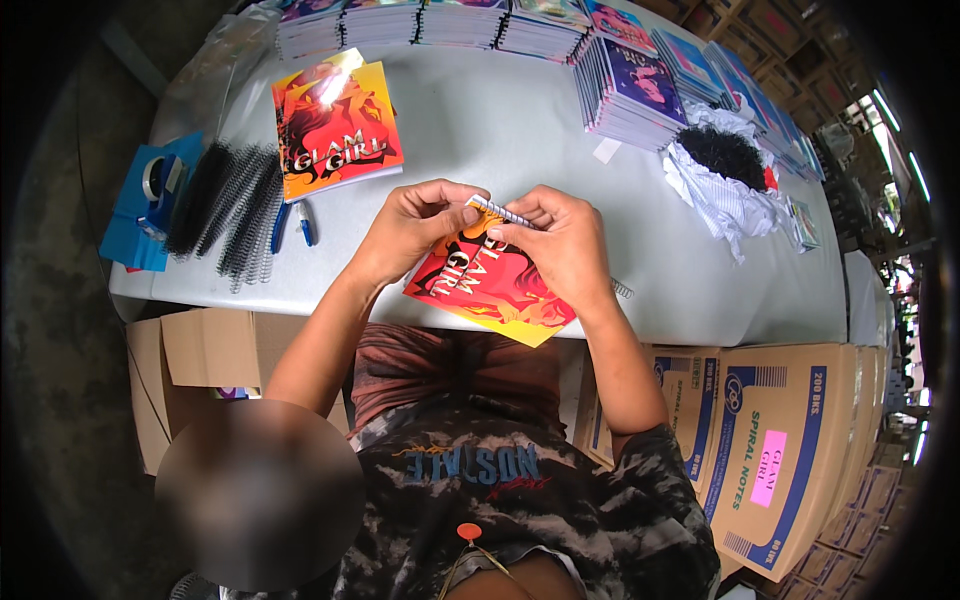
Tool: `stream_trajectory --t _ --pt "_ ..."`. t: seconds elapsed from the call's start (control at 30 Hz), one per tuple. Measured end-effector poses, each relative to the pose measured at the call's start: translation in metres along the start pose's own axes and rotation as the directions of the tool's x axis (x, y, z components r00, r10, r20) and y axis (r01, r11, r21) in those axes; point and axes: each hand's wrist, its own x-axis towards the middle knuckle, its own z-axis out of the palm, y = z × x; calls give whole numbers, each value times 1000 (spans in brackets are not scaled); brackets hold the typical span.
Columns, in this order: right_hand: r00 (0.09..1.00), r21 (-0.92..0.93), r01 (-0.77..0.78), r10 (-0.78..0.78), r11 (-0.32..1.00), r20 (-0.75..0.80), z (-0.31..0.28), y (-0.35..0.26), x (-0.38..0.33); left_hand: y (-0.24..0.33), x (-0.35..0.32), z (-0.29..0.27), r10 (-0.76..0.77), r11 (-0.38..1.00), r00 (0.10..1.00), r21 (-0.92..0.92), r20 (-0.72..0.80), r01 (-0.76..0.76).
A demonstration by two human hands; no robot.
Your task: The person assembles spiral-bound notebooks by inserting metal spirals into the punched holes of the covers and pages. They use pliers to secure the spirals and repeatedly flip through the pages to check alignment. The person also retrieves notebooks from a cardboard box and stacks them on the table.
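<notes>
A red and yellow notebook [500, 290] lies tilted at the table's near edge, between my two hands. Along its upper edge runs a spiral binding coil [505, 212]. My left hand [430, 218] pinches the notebook's upper left corner at the coil's end. My right hand [560, 238] grips the same bound edge, with the thumb on the cover and the fingers behind the coil. A bit of thin coil [624, 289] sticks out beside my right wrist. Whether it belongs to this notebook, I cannot tell.
Left on the table are a stack of similar notebooks [345, 130], loose black coils [235, 215], blue-handled tools [305, 225] and a tape dispenser [158, 190]. Notebook stacks [630, 95] line the far side. Crumpled cloth [715, 190] lies right. Cardboard boxes [775, 450] stand below.
</notes>
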Motion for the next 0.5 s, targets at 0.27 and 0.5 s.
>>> stream_trajectory --t 0.27,0.5 --pt "981 -368 192 -182 910 61 12 -16 7 7 7 -9 183 976 981 108 66 -189" --pt "972 -805 175 29 567 232 20 55 3 27 -7 -77 601 -232 799 953 -16 193"
